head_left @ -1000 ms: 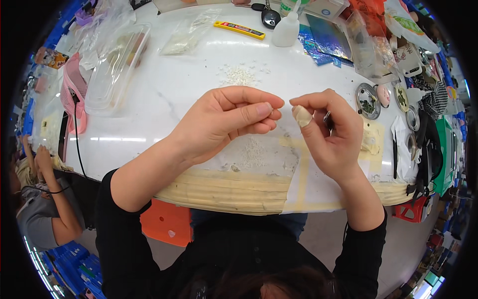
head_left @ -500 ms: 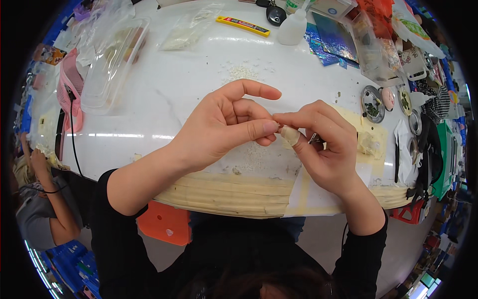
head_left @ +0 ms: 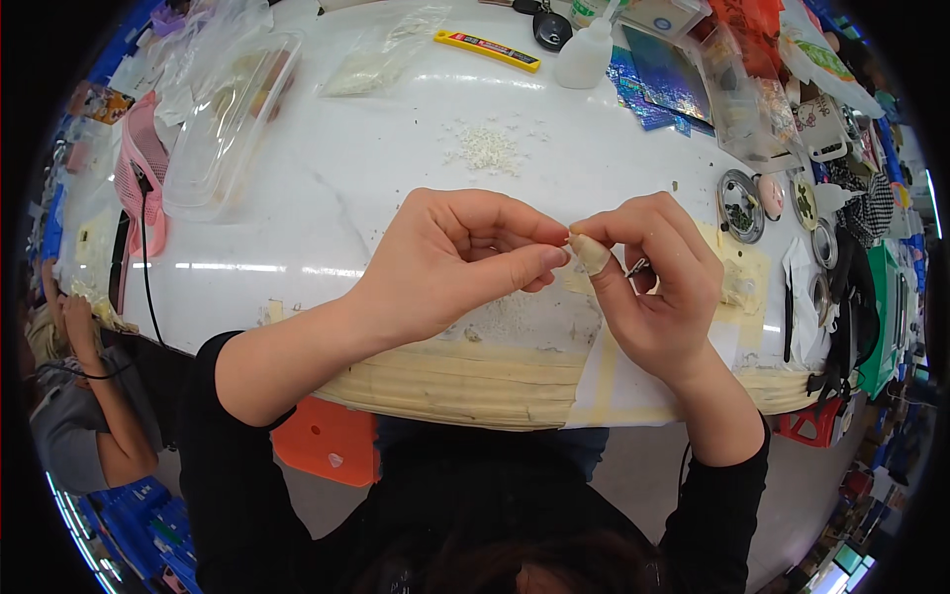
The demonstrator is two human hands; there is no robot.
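A tiny pale piece (head_left: pixel 571 238) seems to be sitting right where my fingertips are meeting, above the near part of the table; it is too small for me to be sure of its shape. My left hand (head_left: pixel 440 267) is bringing thumb and forefinger close around that spot, but I cannot tell whether they are grasping the piece. My right hand (head_left: pixel 658 282), its thumb wearing a pale wrap (head_left: pixel 592 254), is pinching at the same point while its curled fingers are clasping a small dark metal thing (head_left: pixel 641 269).

By my judgement I am midway through handling this one piece. I am seeing nothing clearly finished, so I cannot count what is done. Plenty is remaining loose: a heap of white bits (head_left: pixel 487 148) is lying beyond my hands, and a thinner scatter (head_left: pixel 500 315) is showing nearer the edge. Farther out, a clear bag (head_left: pixel 366 74) with pale contents is lying near a yellow cutter (head_left: pixel 487 51) and a squeeze bottle (head_left: pixel 586 59).
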